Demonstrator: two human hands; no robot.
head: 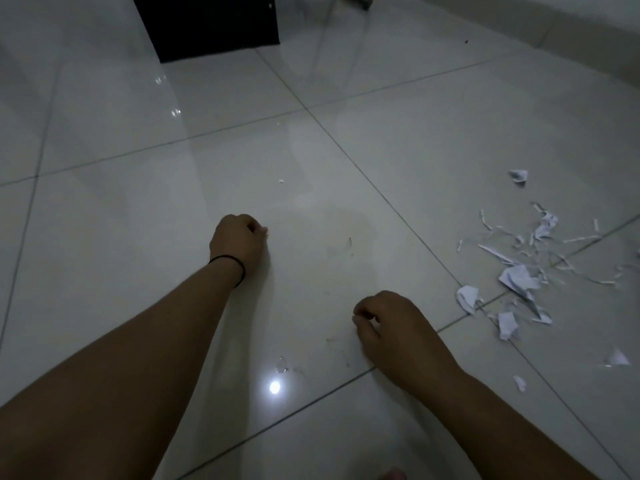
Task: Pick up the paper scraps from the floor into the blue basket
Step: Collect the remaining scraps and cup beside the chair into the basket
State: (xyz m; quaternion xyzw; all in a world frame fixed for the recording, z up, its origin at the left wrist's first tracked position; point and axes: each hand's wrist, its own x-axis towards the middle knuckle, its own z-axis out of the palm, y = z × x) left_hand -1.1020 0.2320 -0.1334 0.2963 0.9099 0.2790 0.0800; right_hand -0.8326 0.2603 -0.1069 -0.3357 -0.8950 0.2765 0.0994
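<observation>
A pile of white paper scraps (pixel 519 275), crumpled bits and thin strips, lies on the glossy white tile floor at the right. One tiny scrap (pixel 281 181) lies alone farther out in the middle. My left hand (pixel 237 242), with a black band on the wrist, hovers over bare tile with its fingers curled in. My right hand (pixel 391 327) is lower and closer to the pile, fingers curled too. Nothing shows in either hand. The blue basket is not in view.
A black cabinet or box (pixel 207 26) stands on the floor at the top. A metal furniture leg (pixel 363 0) shows beside it. A wall base (pixel 519 22) runs along the top right. A lamp reflection (pixel 274 387) glares on the tile.
</observation>
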